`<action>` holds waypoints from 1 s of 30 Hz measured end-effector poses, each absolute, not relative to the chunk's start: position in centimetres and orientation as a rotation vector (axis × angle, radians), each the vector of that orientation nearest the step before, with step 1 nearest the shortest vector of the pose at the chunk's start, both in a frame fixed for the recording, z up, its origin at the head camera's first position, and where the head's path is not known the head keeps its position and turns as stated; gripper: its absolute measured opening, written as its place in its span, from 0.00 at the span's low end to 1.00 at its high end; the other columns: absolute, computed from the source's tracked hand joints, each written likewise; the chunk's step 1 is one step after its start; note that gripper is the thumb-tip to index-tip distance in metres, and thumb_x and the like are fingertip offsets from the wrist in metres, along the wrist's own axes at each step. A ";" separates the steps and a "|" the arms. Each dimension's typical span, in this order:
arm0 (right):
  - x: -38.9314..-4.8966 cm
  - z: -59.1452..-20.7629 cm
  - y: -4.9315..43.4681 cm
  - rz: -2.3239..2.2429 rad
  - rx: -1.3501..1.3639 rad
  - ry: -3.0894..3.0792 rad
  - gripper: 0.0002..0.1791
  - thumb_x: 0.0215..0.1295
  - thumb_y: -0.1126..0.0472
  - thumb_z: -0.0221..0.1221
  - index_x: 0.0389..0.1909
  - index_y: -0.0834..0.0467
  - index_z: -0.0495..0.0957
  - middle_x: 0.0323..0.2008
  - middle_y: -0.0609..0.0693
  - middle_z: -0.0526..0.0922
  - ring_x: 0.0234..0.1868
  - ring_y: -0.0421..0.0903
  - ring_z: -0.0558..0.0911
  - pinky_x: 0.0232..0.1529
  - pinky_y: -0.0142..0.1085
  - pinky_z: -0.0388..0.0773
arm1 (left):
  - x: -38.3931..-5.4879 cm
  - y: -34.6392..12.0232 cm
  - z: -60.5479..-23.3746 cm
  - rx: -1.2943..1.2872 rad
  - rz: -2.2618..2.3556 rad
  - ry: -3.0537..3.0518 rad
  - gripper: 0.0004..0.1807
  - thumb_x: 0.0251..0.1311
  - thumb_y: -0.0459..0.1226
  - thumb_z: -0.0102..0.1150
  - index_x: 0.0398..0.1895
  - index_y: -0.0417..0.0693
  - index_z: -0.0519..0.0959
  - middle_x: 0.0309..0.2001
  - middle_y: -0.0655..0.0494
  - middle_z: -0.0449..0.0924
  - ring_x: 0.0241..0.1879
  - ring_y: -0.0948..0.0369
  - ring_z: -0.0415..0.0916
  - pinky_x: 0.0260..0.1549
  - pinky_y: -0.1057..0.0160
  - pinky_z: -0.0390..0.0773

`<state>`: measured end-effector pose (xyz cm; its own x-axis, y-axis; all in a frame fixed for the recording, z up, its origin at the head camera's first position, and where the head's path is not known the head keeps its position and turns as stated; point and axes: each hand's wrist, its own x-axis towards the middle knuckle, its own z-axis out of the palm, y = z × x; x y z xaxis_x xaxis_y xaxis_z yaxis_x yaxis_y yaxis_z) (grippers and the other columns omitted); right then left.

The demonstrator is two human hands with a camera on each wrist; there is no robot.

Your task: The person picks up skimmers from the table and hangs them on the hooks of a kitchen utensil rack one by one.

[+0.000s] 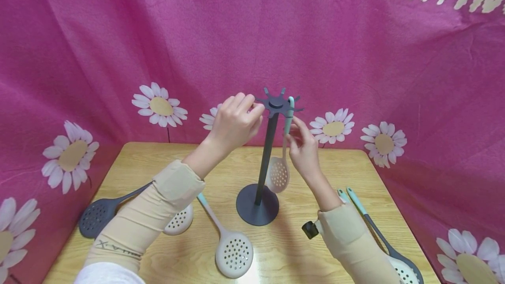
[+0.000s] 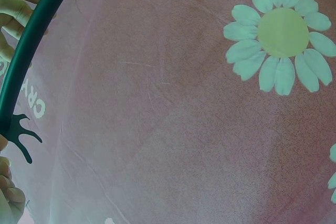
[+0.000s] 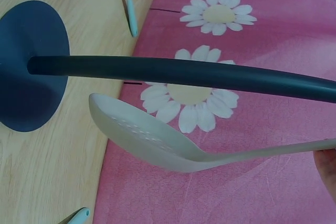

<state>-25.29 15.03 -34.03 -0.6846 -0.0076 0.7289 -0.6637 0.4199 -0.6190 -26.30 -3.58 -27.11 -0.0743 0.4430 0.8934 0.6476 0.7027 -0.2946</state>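
A dark utensil stand (image 1: 266, 161) rises from a round base, with a ring of hooks at its top. My left hand (image 1: 238, 119) grips the hooked top from the left with curled fingers; its grip is partly hidden. A pale skimmer (image 1: 278, 174) with a mint handle hangs on the stand's right side. Beside that handle, my right hand (image 1: 304, 146) has its fingers loosely bent, fingertips at the handle. In the right wrist view a fingertip (image 3: 326, 169) meets the shaft of the skimmer (image 3: 152, 135), whose bowl hangs apart from the pole.
A pale skimmer (image 1: 234, 254) lies on the wooden table (image 1: 292, 249) in front of the stand. Under my left forearm lie a dark slotted utensil (image 1: 96, 218) and another pale one (image 1: 179, 221). Mint-handled utensils (image 1: 380, 231) lie at the right. A pink cloth (image 1: 221, 34) surrounds the table.
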 end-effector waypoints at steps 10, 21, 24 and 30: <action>-23.8 -32.9 13.9 1.254 0.550 -2.004 0.21 0.51 0.84 0.52 0.49 0.74 0.69 0.34 0.69 0.78 0.35 0.61 0.81 0.34 0.48 0.78 | -26.3 -3.6 -27.2 -0.882 -0.225 -1.697 0.02 0.46 0.29 0.53 0.20 0.39 0.71 0.21 0.49 0.68 0.21 0.54 0.65 0.18 0.61 0.67; -24.0 -33.4 13.6 1.246 0.564 -1.978 0.21 0.53 0.82 0.52 0.50 0.74 0.68 0.36 0.69 0.77 0.35 0.62 0.80 0.34 0.50 0.78 | -26.4 -3.5 -27.2 -0.876 -0.228 -1.695 0.03 0.46 0.29 0.52 0.20 0.39 0.71 0.21 0.50 0.67 0.20 0.55 0.65 0.18 0.61 0.67; -24.4 -34.0 13.9 1.241 0.568 -1.988 0.21 0.55 0.80 0.53 0.52 0.72 0.68 0.37 0.68 0.78 0.36 0.61 0.81 0.35 0.48 0.78 | -26.3 -3.6 -27.2 -0.874 -0.219 -1.703 0.03 0.47 0.29 0.52 0.20 0.40 0.71 0.21 0.50 0.68 0.21 0.55 0.65 0.18 0.62 0.67; -24.7 -34.2 14.2 1.219 0.598 -1.999 0.21 0.56 0.79 0.53 0.52 0.70 0.68 0.36 0.67 0.78 0.36 0.59 0.81 0.34 0.44 0.79 | -26.2 -3.5 -27.3 -0.869 -0.214 -1.714 0.03 0.47 0.29 0.53 0.21 0.40 0.72 0.21 0.49 0.68 0.21 0.55 0.65 0.18 0.62 0.68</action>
